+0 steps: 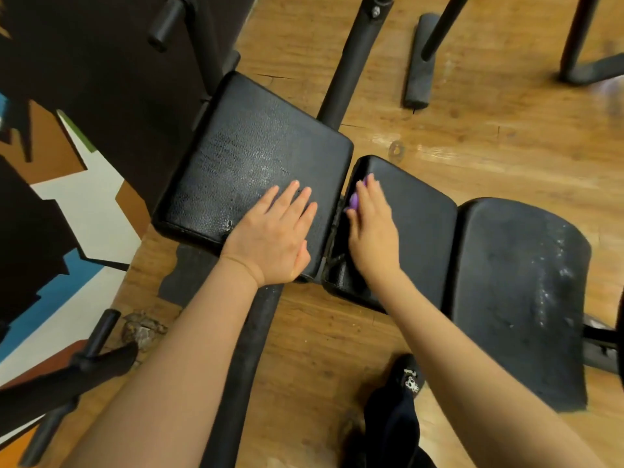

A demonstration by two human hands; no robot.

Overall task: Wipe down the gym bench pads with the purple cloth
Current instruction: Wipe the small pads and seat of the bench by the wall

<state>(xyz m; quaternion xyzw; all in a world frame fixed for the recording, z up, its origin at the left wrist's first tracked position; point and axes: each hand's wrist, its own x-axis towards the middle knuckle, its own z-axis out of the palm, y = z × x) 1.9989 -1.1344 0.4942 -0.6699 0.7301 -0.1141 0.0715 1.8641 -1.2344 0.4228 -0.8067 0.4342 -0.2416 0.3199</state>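
Wooden floor (472, 123) filled the background; dark frame tubes (344, 72) of the bench ran under the pads and away toward the top of view.

Three black pads lay in a row running left to right across the view. Left pad (256, 157): the largest, roughly square, with a pale sheen across its middle that looked like damp streaks. I judged it already wiped, at least in part. Right pad (520, 292): elongated, long axis running top to bottom, speckled with pale marks; whether those were moisture or wear could not be told. Middle pad (415, 228): narrower, long axis also top to bottom, surface dull with no visible sheen, so likely not yet done.

Left hand (273, 231): flat on the near right corner of the left pad, fingers straight and spread, holding nothing; apparently bracing.

Right hand (371, 228): at the left edge of the middle pad, beside the gap between it and the left pad, fingers curled over the purple cloth (355, 201) and pressing it against the pad edge. Only a small bunched part of the cloth showed under the fingers, so its long axis could not be read.

Estimate: task partway through; the gap edge was in hand, with most of the middle pad left.
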